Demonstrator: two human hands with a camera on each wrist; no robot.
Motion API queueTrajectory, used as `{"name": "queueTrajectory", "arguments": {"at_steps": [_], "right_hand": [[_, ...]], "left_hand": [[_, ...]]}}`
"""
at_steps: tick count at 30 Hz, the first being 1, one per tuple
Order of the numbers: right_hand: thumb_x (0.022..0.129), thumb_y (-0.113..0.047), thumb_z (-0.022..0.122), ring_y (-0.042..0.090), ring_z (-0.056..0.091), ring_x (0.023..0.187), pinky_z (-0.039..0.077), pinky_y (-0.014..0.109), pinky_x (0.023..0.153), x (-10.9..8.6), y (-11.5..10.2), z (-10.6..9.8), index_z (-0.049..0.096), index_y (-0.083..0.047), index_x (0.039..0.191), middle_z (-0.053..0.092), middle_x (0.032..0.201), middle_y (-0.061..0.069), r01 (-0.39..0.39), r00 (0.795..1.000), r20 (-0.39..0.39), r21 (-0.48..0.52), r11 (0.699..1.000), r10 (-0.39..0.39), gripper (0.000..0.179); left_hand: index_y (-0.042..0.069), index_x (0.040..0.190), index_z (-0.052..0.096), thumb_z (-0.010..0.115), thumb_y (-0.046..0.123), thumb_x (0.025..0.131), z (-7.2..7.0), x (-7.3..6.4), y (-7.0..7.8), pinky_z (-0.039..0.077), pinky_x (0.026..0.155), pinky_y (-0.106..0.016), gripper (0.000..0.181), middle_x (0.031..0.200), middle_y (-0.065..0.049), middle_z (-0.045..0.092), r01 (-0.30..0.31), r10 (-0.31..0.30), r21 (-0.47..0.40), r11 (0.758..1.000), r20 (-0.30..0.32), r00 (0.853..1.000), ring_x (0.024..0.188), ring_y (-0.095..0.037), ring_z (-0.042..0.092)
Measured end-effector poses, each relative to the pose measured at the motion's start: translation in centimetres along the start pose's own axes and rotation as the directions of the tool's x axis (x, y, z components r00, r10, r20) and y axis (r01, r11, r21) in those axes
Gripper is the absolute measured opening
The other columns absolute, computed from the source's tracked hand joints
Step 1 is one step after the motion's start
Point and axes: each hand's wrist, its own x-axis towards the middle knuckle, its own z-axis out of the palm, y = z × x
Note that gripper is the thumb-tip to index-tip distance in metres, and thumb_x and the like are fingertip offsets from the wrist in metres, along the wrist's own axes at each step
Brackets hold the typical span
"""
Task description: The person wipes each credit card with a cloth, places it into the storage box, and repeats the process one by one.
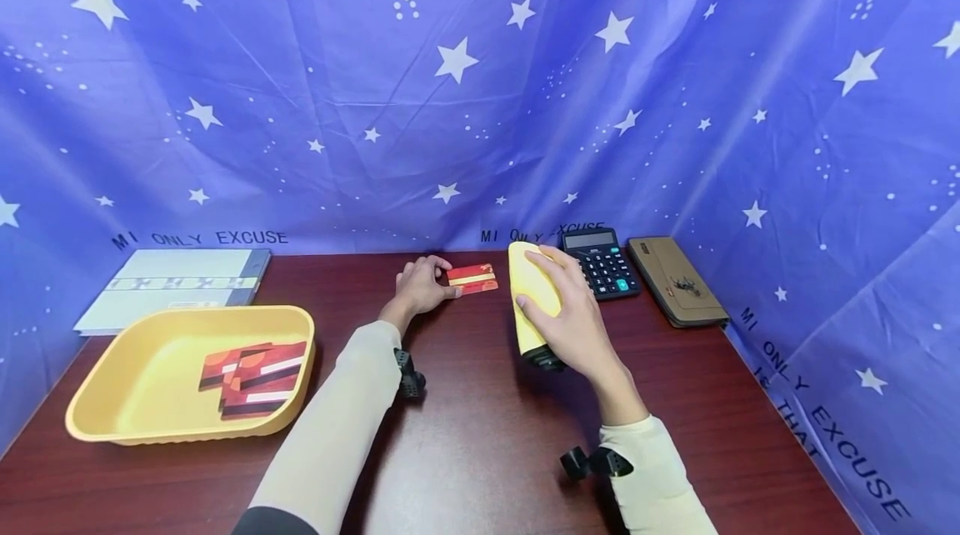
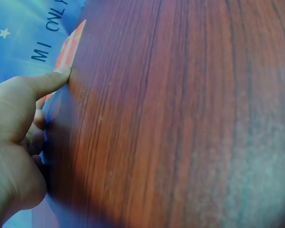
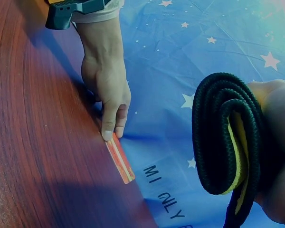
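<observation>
In the head view my left hand (image 1: 423, 285) pinches the left end of a red card with a yellow stripe (image 1: 473, 278) close to the tabletop, near the back edge. The thumb is on its near side in the left wrist view, where the card (image 2: 70, 50) shows edge-on. My right hand (image 1: 566, 314) grips a folded cloth (image 1: 534, 297), yellow outside, to the right of the card. Its black layers (image 3: 221, 137) show rolled at the end in the right wrist view. The cloth is held above the table, tilted slightly.
A yellow basin (image 1: 150, 372) at the left contains several red cards (image 1: 258, 381). Behind it lies a white-and-grey flat box or folder (image 1: 180, 281). A black calculator (image 1: 602, 264) and a brown zip wallet (image 1: 675, 281) lie at the back right. A blue starred curtain (image 1: 405, 102) borders the table.
</observation>
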Motion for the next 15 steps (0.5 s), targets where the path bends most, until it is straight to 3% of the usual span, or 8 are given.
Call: {"name": "queueTrajectory", "arguments": {"at_steps": [7, 15], "right_hand": [[0.089, -0.019, 0.078, 0.03, 0.044, 0.145, 0.044, 0.057, 0.114, -0.1, -0.2, 0.0, 0.057, -0.019, 0.147, 0.046, 0.157, 0.007, -0.026, 1.0, 0.009, -0.013, 1.0, 0.026, 0.061], [0.089, -0.019, 0.078, 0.031, 0.044, 0.145, 0.045, 0.057, 0.114, -0.3, -0.2, -0.1, 0.057, -0.019, 0.147, 0.047, 0.156, 0.008, -0.016, 1.0, 0.0, -0.021, 1.0, 0.016, 0.061]], "left_hand": [[0.014, 0.126, 0.057, 0.083, 0.024, 0.087, -0.2, -0.6, -0.3, 0.038, 0.103, -0.046, 0.048, 0.116, -0.006, 0.067, -0.055, 0.055, -0.087, 0.995, -0.002, 0.998, 0.116, -0.029, 0.055], [0.015, 0.121, 0.056, 0.082, 0.005, 0.084, -0.5, -1.6, -0.3, 0.052, 0.091, -0.037, 0.047, 0.092, -0.003, 0.065, -0.122, 0.119, -0.187, 0.975, -0.026, 0.993, 0.082, -0.013, 0.069]]}}
